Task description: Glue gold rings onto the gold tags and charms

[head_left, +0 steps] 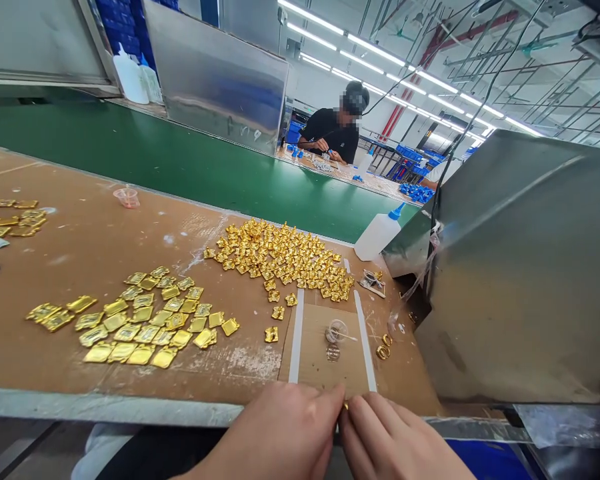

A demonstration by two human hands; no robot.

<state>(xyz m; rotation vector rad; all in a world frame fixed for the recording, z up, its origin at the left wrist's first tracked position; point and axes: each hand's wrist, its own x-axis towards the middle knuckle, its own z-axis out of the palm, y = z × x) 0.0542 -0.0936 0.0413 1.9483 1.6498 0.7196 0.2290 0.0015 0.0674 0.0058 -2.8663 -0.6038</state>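
Where hand (290, 425) meets hand (395, 433), gold piece (346, 405), pinched

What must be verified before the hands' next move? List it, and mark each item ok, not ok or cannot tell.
1. Gold piece held between left hand and right hand: ok, a bit of it shows.
2. Which way it faces: cannot tell, the hands hide most of it.
3. Cup ahead of the hands, stick in it: ok.
4. Pile gathered: not ok, a few loose pieces lie in front.
5. Flat pieces apart from the pile: ok.
6. Bottle with its blue cap on: ok.
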